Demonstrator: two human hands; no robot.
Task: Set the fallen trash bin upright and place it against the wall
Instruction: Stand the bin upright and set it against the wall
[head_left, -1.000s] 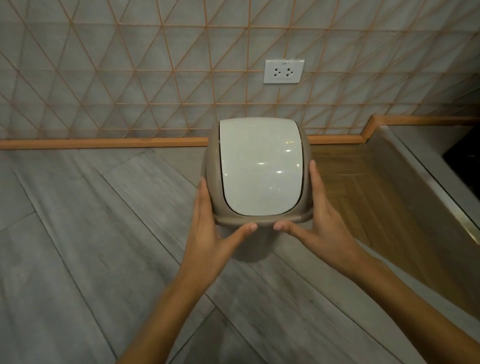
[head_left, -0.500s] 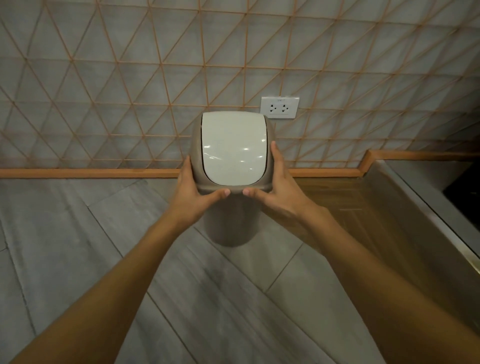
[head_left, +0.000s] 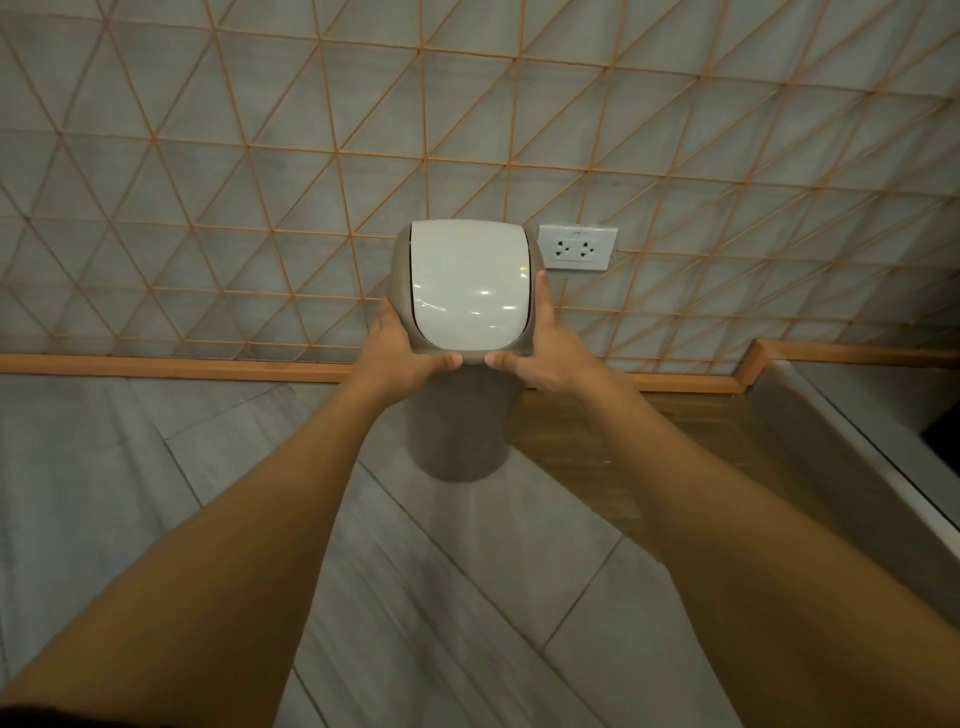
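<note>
Compared with half a second back: trash bin (head_left: 457, 415) carried farther out from the body, arms stretched longer, wall (head_left: 260, 156) filling more of the view, floor (head_left: 130, 493) less. Compared with a full second back: bin seen almost straight down then, only the top showing; taupe body visible now below the lid (head_left: 467, 286). Grip unchanged in kind across all three.

Upright, near the middle of the view, slightly toward 12 o'clock. White swing lid facing up and toward the camera, set in the taupe collar. Close to the triangle-tiled wall; contact with the wall or with the orange skirting (head_left: 208, 370) not discernible. Bottom blurred, so resting on the floor or just above it: cannot tell.

Left hand (head_left: 397, 351) clamped on the collar at 9 o'clock, fingers along the side, thumb hooked over the near rim. Right hand (head_left: 545, 351) mirrored at 3 o'clock, fingers reaching up the side, thumb on the near rim. Thumb tips nearly meeting at 6 o'clock of the lid, a narrow gap between.

Wall socket (head_left: 576, 248) at 2 o'clock of the lid, just beside it in the view, double outlet on a white plate. Small printed mark along its top edge, too fine to read. No readable writing found on the bin.

Wooden strip of flooring (head_left: 649, 447) at 4 o'clock of the bin, and a pale ledge (head_left: 857, 467) beyond it toward the right edge.
</note>
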